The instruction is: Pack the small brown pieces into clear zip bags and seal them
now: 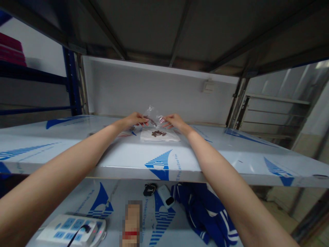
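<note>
My left hand (135, 120) and my right hand (174, 122) reach out over a shelf covered in blue-printed protective film (144, 161). Between them is a small clear plastic bag (151, 114), and each hand pinches one side of it. Dark items show inside the bag near my left fingers, but they are too small to identify. Just below the hands lies a white cloth or paper sheet (159, 136), with several small dark screws (158, 133) in a loose cluster on it.
A metal shelf deck (164, 31) hangs close overhead, with a white wall (154, 89) behind. On the lower shelf are a white power strip (72, 230), a blue-and-white garment (205, 212), a small white device (166, 196) and a pixelated object (132, 223).
</note>
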Demonstrator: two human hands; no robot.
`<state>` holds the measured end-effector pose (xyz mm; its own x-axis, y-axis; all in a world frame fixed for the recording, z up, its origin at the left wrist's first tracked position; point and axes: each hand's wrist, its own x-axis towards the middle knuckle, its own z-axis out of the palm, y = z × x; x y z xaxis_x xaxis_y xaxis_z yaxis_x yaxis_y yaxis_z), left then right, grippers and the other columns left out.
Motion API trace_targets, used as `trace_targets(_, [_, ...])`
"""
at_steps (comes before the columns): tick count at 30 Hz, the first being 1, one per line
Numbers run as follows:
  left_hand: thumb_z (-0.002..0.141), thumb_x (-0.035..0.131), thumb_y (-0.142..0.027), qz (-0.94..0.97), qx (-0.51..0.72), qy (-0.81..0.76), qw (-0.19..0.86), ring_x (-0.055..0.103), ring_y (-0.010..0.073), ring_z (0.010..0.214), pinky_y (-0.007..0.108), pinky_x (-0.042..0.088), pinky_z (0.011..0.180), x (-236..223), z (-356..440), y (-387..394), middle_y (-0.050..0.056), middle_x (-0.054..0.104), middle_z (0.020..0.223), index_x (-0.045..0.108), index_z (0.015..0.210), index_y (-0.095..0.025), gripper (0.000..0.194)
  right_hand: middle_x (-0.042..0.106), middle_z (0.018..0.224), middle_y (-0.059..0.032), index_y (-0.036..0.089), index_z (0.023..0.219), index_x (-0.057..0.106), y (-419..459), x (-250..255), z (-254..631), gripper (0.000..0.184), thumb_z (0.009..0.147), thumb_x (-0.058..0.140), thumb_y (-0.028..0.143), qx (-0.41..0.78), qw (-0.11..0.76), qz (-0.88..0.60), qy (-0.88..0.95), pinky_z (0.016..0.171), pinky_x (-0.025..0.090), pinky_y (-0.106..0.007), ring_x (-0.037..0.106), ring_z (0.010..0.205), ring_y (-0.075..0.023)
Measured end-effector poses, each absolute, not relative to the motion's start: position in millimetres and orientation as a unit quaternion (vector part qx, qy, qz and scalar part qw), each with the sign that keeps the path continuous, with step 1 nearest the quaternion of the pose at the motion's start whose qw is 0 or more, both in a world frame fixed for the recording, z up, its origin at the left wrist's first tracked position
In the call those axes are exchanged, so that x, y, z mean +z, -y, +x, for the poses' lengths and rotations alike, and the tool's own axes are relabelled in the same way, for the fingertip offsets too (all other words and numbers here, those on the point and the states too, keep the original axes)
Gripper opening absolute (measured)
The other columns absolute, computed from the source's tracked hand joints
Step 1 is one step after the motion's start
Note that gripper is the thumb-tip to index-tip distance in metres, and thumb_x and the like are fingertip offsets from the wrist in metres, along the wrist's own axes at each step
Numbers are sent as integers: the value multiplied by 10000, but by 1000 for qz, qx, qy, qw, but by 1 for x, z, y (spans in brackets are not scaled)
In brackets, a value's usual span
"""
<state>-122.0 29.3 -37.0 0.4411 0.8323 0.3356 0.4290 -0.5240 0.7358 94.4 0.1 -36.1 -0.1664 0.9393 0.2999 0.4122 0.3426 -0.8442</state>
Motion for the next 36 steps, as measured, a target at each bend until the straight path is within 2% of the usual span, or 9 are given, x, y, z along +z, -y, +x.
trace_targets(2, [626,644,-403,787,367,-411,277,493,111,576,231,337,545,-36,-122,-29,32,599,587,669,672,-121,287,670,995,-113,104,845,669,-3,-40,94,246,875,471,248,295,393,-502,712,493,391,-144,611,630,-75])
trace_targets(6, [600,656,-401,776,399,-411,264,494,115,596,226,337,533,-34,-122,-27,50,630,643,658,678,-114,298,699,874,-75,127,841,704,-7,-46,99,187,815,568,251,255,349,-519,737,493,365,-152,576,611,-76])
trace_targets(11, [584,668,-394,785,418,-382,251,506,125,622,233,365,560,-33,-122,-27,57,638,663,626,668,-116,293,692,676,-46,117,768,725,-12,-52,103,127,727,651,212,261,319,-500,762,573,414,-191,557,570,-95])
trace_targets(17, [557,707,-325,802,397,-358,267,560,141,722,256,416,689,-39,-122,-36,50,643,756,618,771,-131,303,698,692,-54,132,759,729,-15,-52,104,107,713,662,202,275,354,-494,745,670,453,-226,596,623,-121])
trace_targets(22, [496,738,-297,840,311,-376,235,549,144,646,249,417,634,-50,-120,-47,37,642,661,658,703,-126,280,702,725,-55,127,773,727,-15,-49,104,113,731,647,195,272,342,-501,747,692,454,-226,599,657,-124])
trace_targets(27, [531,704,-358,854,300,-340,256,557,146,620,251,427,632,-54,-114,-50,30,659,622,672,656,-128,264,705,759,-64,123,808,724,-12,-48,101,141,747,633,212,258,335,-493,760,659,445,-207,590,639,-109])
trace_targets(36, [569,656,-302,867,290,-332,234,508,115,537,223,378,530,-45,-109,-36,17,625,550,662,590,-130,174,679,675,-51,106,689,698,-21,-50,101,94,724,630,162,239,343,-451,789,478,407,-178,527,500,-76])
